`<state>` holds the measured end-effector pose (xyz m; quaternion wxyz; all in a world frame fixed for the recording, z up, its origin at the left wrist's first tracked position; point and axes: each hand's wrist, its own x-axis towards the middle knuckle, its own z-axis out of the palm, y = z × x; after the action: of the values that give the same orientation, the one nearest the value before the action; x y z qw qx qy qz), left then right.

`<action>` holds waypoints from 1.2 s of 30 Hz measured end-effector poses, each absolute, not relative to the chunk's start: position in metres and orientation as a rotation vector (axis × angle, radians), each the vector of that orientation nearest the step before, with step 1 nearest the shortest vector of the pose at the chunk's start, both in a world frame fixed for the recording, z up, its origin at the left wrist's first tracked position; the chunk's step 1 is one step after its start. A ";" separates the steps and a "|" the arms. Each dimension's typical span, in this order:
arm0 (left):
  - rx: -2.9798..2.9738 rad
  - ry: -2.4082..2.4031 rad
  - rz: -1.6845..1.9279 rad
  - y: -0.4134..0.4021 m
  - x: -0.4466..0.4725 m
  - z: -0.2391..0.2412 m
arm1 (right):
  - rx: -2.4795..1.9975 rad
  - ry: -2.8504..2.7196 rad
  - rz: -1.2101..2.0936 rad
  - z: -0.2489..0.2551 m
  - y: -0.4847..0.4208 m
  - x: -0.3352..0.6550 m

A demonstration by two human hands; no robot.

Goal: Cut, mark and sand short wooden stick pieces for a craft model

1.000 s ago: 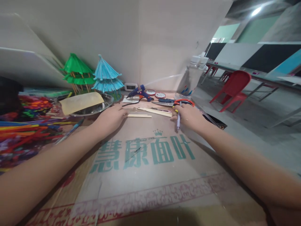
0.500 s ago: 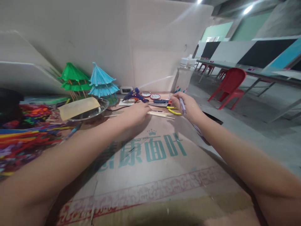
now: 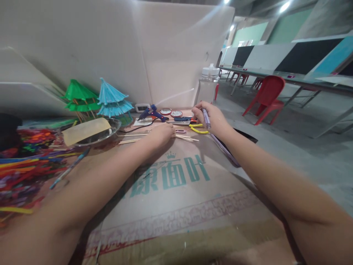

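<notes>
My left hand (image 3: 162, 133) is over several thin wooden sticks (image 3: 186, 137), its fingers curled down on them. The stick ends show on both sides of the hand; the fingertips are partly hidden. In my right hand (image 3: 213, 117) a purple pen (image 3: 206, 118) is held, slanting across the back of the fingers. Just left of that hand lie scissors (image 3: 182, 123) and a tool with yellow handles (image 3: 199, 129). A small pinkish cutter-like item (image 3: 181, 131) rests between the hands. Behind the left hand is a blue glue gun (image 3: 151, 112).
Blue (image 3: 113, 97) and green paper umbrellas (image 3: 79, 95) stand at the back left, by a metal bowl (image 3: 117, 127). Colourful pipe cleaners (image 3: 24, 173) fill the left side. A clear bottle (image 3: 207, 86) stands at the back right. Printed cardboard (image 3: 171, 206) covers the table.
The camera view has turned slightly right, so things sit further left. The sticks at my left hand look more fanned out. The pen stays in my right hand.
</notes>
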<state>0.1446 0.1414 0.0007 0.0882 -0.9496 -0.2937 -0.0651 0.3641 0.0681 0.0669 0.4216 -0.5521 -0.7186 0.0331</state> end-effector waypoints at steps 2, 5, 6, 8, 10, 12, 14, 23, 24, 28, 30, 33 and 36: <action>-2.807 -0.919 -0.107 0.138 0.149 0.006 | -1.374 -1.807 0.103 0.067 0.067 0.364; -2.785 -0.958 0.006 0.134 0.156 0.017 | -1.376 -1.814 0.117 0.069 0.066 0.365; -2.781 -0.965 0.035 0.133 0.158 0.020 | -1.383 -1.810 0.116 0.070 0.066 0.365; -2.776 -0.977 0.079 0.131 0.162 0.026 | -1.398 -1.797 0.110 0.070 0.065 0.366; -2.773 -0.992 0.106 0.130 0.164 0.030 | -1.401 -1.789 0.104 0.071 0.066 0.366; -2.768 -1.007 0.116 0.128 0.166 0.032 | -1.389 -1.786 0.110 0.071 0.065 0.366; -2.763 -1.011 0.113 0.125 0.166 0.033 | -1.375 -1.785 0.126 0.072 0.065 0.365; -2.739 -0.934 0.097 0.113 0.164 0.035 | -1.338 -1.783 0.142 0.078 0.058 0.362; -2.728 -0.938 0.086 0.111 0.165 0.034 | -1.338 -1.781 0.144 0.078 0.058 0.362; -2.710 -0.911 0.050 0.107 0.166 0.030 | -1.316 -1.765 0.174 0.077 0.060 0.363; -2.723 -0.865 0.034 0.107 0.165 0.029 | -1.312 -1.765 0.177 0.076 0.060 0.363; -2.748 -0.817 0.006 0.111 0.163 0.030 | -1.314 -1.785 0.155 0.076 0.060 0.364; -2.764 -0.821 -0.035 0.113 0.163 0.028 | -1.303 -1.804 0.119 0.076 0.060 0.365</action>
<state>0.1626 0.1133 0.0281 0.1285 -0.9506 -0.2823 -0.0122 0.3652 0.0597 0.0760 0.4411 -0.5247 -0.7265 0.0479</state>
